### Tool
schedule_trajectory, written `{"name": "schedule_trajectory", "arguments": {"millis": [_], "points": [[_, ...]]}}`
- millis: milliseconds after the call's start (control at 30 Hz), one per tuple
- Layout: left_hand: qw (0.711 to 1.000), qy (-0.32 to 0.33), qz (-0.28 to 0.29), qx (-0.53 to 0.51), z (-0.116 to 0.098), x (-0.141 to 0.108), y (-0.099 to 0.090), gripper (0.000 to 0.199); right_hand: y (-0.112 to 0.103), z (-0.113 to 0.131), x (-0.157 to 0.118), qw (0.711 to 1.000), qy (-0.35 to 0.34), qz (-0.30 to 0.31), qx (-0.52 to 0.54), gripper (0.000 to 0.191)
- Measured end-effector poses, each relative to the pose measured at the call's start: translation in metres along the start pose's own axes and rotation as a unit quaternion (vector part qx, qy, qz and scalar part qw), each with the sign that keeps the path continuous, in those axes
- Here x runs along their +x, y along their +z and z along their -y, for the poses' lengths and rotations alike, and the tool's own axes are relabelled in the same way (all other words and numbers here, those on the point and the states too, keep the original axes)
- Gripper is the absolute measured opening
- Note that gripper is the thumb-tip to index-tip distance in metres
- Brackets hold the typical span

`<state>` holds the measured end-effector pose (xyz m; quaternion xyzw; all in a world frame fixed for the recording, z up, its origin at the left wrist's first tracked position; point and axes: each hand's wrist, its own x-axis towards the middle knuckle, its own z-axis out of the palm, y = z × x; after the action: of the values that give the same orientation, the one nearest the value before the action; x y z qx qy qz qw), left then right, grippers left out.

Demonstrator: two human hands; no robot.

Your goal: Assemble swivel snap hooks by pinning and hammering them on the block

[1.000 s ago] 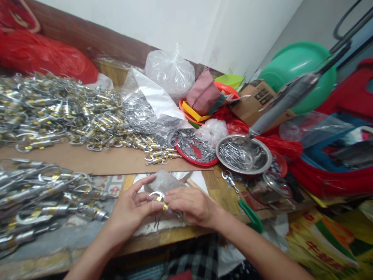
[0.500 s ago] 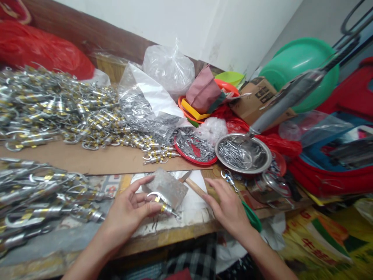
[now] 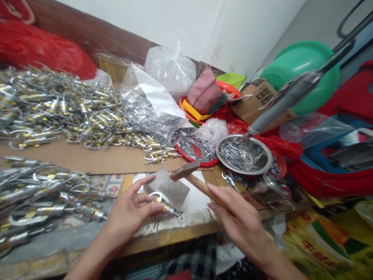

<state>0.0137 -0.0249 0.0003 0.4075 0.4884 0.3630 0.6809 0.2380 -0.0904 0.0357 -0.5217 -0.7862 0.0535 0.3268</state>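
Left hand [image 3: 132,204]: thumb and fingers are pinched on the hooked end of a metal clip [image 3: 166,207].
Clip: lies across the near edge of a grey block [image 3: 174,186], its ring end jutting past that edge; whether it touches the block, I cannot tell.
Right hand [image 3: 237,210]: fingers are clamped round the wooden handle of a hammer [image 3: 199,184].
Hammer: its head hangs tilted by the block's far right corner, apart from the clip.
Thumb risk: a stray blow could catch the left thumb, which sits right against the clip.
Rolling risk: a loose pinch might let the rounded clip turn under a knock.
Spill risk: a wide swing could bump the metal bowl [image 3: 260,156] of pins [image 3: 231,155] nearby.
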Motion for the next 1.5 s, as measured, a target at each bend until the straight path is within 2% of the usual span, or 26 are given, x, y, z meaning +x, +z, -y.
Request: {"name": "schedule_trajectory", "arguments": {"millis": [33, 100, 200, 233, 333, 400, 500, 533, 600, 700, 767, 800, 900, 967, 1067, 1200, 1300, 1367, 1500], "points": [[1.0, 0.001, -0.003, 0.001, 0.0, 0.0, 0.0, 0.079, -0.002, 0.005, 0.001, 0.999, -0.035, -0.012, -0.008, 0.051], [1.0, 0.005, -0.001, 0.001, -0.001, 0.0, 0.0, 0.081, -0.003, 0.01, 0.0, 0.996, -0.073, 0.018, -0.037, 0.056], [1.0, 0.008, 0.006, 0.003, -0.002, 0.002, 0.0, 0.083, 0.002, 0.011, -0.003, 0.987, -0.052, 0.13, -0.074, 0.052], [1.0, 0.006, 0.006, 0.004, -0.002, 0.002, 0.0, 0.083, 0.004, 0.011, -0.004, 0.987, -0.038, 0.137, -0.076, 0.051], [1.0, 0.007, -0.001, 0.007, -0.002, 0.002, 0.0, 0.084, 0.009, 0.01, -0.012, 0.994, -0.022, 0.093, -0.054, 0.049], [1.0, 0.007, -0.007, 0.005, -0.002, 0.001, 0.001, 0.084, 0.013, 0.007, -0.019, 0.995, -0.013, 0.089, -0.031, 0.049], [1.0, 0.011, -0.018, 0.003, -0.003, -0.002, 0.002, 0.081, 0.016, -0.009, -0.031, 0.997, 0.053, 0.06, 0.002, 0.041], [1.0, 0.015, -0.022, 0.01, -0.004, -0.003, 0.002, 0.075, 0.017, -0.018, -0.034, 0.995, 0.09, 0.038, 0.009, 0.038], [0.998, 0.024, -0.028, 0.045, -0.004, -0.005, 0.002, 0.049, 0.017, -0.038, -0.039, 0.985, 0.168, 0.02, 0.017, 0.037], [0.988, 0.058, -0.046, 0.138, -0.003, -0.006, 0.001, 0.014, 0.013, -0.062, -0.038, 0.967, 0.238, 0.086, 0.033, 0.036], [0.973, 0.114, -0.065, 0.189, -0.001, -0.006, 0.0, 0.007, 0.011, -0.069, -0.026, 0.966, 0.223, 0.128, 0.017, 0.031], [0.965, 0.145, -0.073, 0.206, 0.0, -0.005, -0.001, 0.005, 0.011, -0.071, -0.016, 0.97, 0.205, 0.128, -0.013, 0.028], [0.943, 0.214, -0.082, 0.243, 0.001, -0.004, 0.0, 0.005, 0.018, -0.08, 0.027, 0.974, 0.157, 0.074, -0.143, 0.027], [0.928, 0.242, -0.082, 0.27, 0.001, -0.004, 0.0, 0.007, 0.029, -0.09, 0.062, 0.971, 0.155, 0.066, -0.171, 0.027], [0.91, 0.274, -0.069, 0.302, 0.0, -0.005, 0.001, 0.009, 0.047, -0.108, 0.105, 0.964, 0.164, 0.095, -0.186, 0.022], [0.906, 0.278, -0.024, 0.319, 0.001, -0.006, 0.0, 0.012, 0.058, -0.121, 0.131, 0.959, 0.171, 0.118, -0.191, 0.019], [0.906, 0.287, -0.015, 0.312, 0.002, -0.006, -0.001, 0.014, 0.053, -0.119, 0.13, 0.966, 0.168, 0.097, -0.173, 0.02], [0.91, 0.284, -0.025, 0.3, 0.001, -0.007, 0.001, 0.014, 0.049, -0.107, 0.122, 0.973, 0.162, 0.071, -0.148, 0.019], [0.925, 0.243, -0.085, 0.278, -0.003, -0.007, 0.007, 0.023, 0.045, -0.056, 0.094, 0.989, 0.122, 0.055, -0.069, 0.015]]}}
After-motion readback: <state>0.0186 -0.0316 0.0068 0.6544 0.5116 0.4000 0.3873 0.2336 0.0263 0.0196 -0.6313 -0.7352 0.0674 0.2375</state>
